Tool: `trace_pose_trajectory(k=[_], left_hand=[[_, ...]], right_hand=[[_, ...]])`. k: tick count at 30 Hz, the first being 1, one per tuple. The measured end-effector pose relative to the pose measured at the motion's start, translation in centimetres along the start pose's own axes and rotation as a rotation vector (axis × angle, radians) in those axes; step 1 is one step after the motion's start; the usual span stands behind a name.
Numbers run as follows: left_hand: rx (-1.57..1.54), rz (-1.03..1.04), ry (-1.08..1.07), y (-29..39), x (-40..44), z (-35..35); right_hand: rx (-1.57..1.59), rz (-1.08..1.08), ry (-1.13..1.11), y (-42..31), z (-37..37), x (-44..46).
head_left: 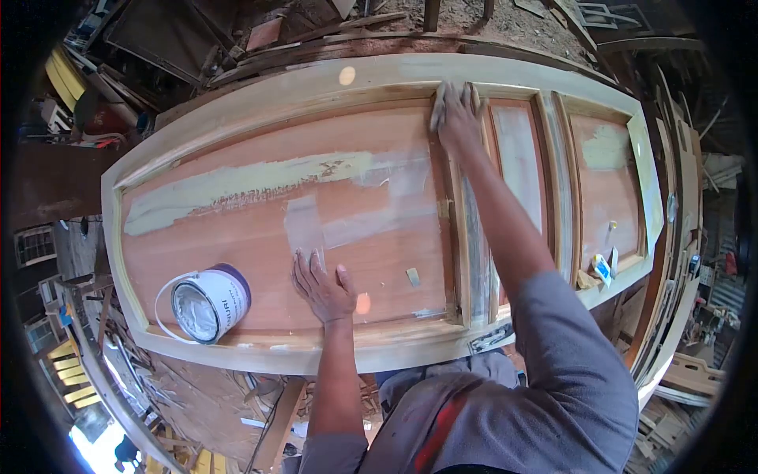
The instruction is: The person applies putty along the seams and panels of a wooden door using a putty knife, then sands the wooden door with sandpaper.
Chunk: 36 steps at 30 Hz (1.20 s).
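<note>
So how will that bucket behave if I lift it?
The bucket probably keeps its shape, given its smooth round wall. The loop handle might let it swing. Its top is open with pale stuff inside, so tilting might spill some.

You stand in a woodworking workshop: a long, pale-framed wooden panelled door (395,272) smeared with cream filler (178,200), long tan boards (685,170), scrap-strewn brown ground (525,35).

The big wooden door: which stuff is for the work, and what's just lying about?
Probably for the job:
- large panelled wooden door, with both hands on it
- round white-and-purple tin, on the door
- small blue-and-white tube, at the door's right end

Seemingly just lying about:
- long yellow strips, upper left
- pale shaped wooden piece, lower right
</note>
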State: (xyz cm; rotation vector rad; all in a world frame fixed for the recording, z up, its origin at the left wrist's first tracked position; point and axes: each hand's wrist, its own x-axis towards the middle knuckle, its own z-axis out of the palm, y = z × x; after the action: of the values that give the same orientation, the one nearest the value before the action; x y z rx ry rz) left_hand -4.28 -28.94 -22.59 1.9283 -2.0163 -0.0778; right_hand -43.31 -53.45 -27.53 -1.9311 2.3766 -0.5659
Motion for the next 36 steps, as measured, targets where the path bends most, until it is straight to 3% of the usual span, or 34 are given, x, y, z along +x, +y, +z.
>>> trace_pose_trajectory(k=[3,7,10,13,16,21,24,27,31,34,36], left_hand=[[-0.014,0.001,-0.005,0.1,0.2,-0.3],[0.001,0.016,0.001,0.0,0.1,-0.1],[-0.009,0.01,0.005,0.2,0.2,-0.2],[-0.007,0.005,0.002,0.0,0.2,0.0],[0.012,0.001,0.0,-0.2,0.1,-0.2],[0.022,-0.006,-0.005,0.1,-0.1,-0.1],[0.026,-0.011,0.011,0.0,-0.1,0.1],[0.011,-0.018,0.009,0.0,-0.1,0.1],[-0.005,-0.009,0.017,0.2,0.0,0.3],[0.015,-0.015,0.01,0.0,-0.2,0.1],[0.026,-0.014,0.011,0.0,-0.2,0.2]], right_hand=[[-0.055,0.02,0.049,-0.7,0.0,-2.9],[-0.081,0.052,-0.007,-1.0,0.7,4.2],[-0.045,0.049,-0.041,-0.9,0.0,3.7],[-0.086,0.022,0.061,-0.5,0.1,-2.7],[-0.136,0.032,0.079,-1.1,-0.2,-2.6],[-0.142,0.08,-0.069,-1.3,0.0,5.0],[-0.052,0.032,0.024,-0.6,-0.2,0.4],[-0.161,-0.001,0.063,-0.3,0.1,-3.6],[-0.203,0.057,-0.064,-1.2,-0.8,3.5],[-0.126,0.045,-0.083,-1.2,-1.3,3.9],[-0.136,0.004,0.018,-0.7,-0.9,-0.2]])
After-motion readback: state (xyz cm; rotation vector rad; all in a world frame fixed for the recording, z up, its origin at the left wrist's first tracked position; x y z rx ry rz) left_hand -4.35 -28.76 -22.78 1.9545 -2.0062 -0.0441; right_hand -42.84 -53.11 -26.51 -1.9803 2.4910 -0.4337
